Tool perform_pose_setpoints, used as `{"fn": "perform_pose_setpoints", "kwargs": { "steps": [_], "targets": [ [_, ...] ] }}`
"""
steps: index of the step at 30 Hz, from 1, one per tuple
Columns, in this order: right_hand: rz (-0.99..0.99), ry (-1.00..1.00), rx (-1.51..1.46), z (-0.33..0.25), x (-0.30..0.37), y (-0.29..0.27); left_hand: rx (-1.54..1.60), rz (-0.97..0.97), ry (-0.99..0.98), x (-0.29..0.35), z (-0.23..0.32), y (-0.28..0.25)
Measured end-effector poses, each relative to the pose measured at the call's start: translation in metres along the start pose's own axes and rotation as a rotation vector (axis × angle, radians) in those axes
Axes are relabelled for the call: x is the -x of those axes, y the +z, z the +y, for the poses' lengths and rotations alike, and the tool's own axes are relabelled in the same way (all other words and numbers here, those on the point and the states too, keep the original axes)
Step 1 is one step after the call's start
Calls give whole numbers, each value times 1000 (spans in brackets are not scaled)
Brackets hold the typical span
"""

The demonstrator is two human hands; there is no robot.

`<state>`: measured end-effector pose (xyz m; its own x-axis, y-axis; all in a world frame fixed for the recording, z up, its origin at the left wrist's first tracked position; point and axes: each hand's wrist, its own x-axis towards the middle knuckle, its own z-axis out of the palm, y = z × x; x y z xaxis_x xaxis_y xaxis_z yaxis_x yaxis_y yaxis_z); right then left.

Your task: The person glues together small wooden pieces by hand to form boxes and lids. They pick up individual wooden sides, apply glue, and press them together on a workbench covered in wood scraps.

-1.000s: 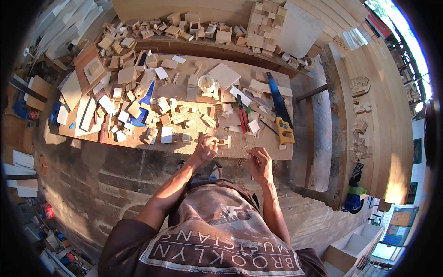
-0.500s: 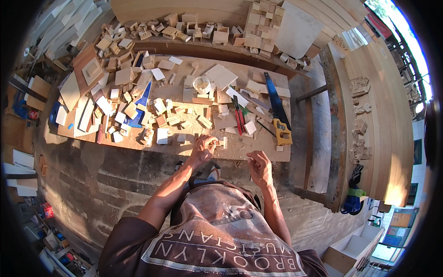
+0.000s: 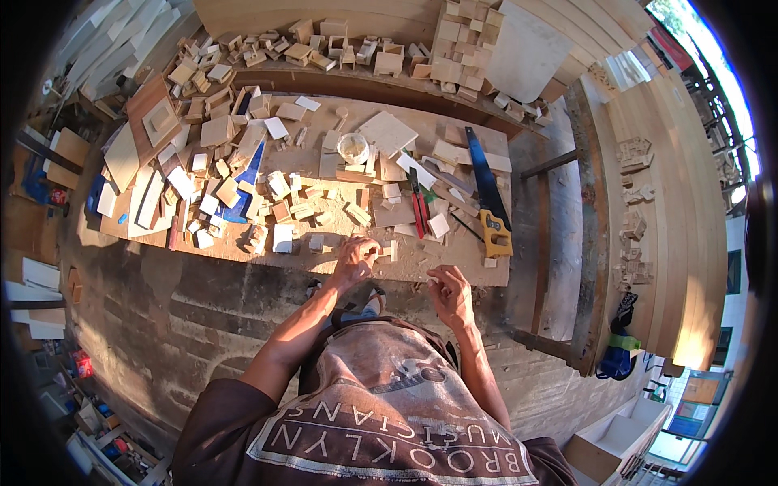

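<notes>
My left hand (image 3: 355,257) rests at the front edge of the workbench (image 3: 300,257), its fingers closed round a small T-shaped wooden piece (image 3: 391,251). The piece's crossbar end sticks out to the right of my fingers. To its right, my right hand (image 3: 451,293) hovers over the bench's front edge with fingers curled and pinched together. Whatever it may hold is too small to make out. Beyond my hands lie red-handled pliers (image 3: 420,212) and a white block (image 3: 438,225). A small wooden block (image 3: 317,242) sits left of my left hand.
A handsaw (image 3: 488,194) with a yellow handle lies on the right of the bench. A round tub (image 3: 353,149) stands near the middle. Wooden offcuts (image 3: 284,202) crowd the left side. Behind is a shelf with small wooden boxes (image 3: 389,61). Stacked boards (image 3: 681,211) stand at right.
My right hand has shifted slightly to the left, toward my left hand. My left hand keeps its grip on the wooden piece in about the same place.
</notes>
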<state>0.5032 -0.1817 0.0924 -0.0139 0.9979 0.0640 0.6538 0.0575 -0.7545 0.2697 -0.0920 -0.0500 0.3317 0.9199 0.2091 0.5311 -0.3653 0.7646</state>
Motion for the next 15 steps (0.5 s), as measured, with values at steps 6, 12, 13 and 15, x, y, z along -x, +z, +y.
{"fn": "perform_pose_setpoints", "kwargs": {
  "steps": [6,12,13,15],
  "targets": [
    [-26,38,-11,0,-1,1,66,38,108,3,4,-6],
    [-2,6,-12,3,1,1,-27,-22,199,5,-2,-9],
    [1,1,-8,5,2,1,-55,-29,215,5,-4,-10],
    [1,7,-4,6,3,1,-68,-46,223,4,-3,-12]
  ]
}}
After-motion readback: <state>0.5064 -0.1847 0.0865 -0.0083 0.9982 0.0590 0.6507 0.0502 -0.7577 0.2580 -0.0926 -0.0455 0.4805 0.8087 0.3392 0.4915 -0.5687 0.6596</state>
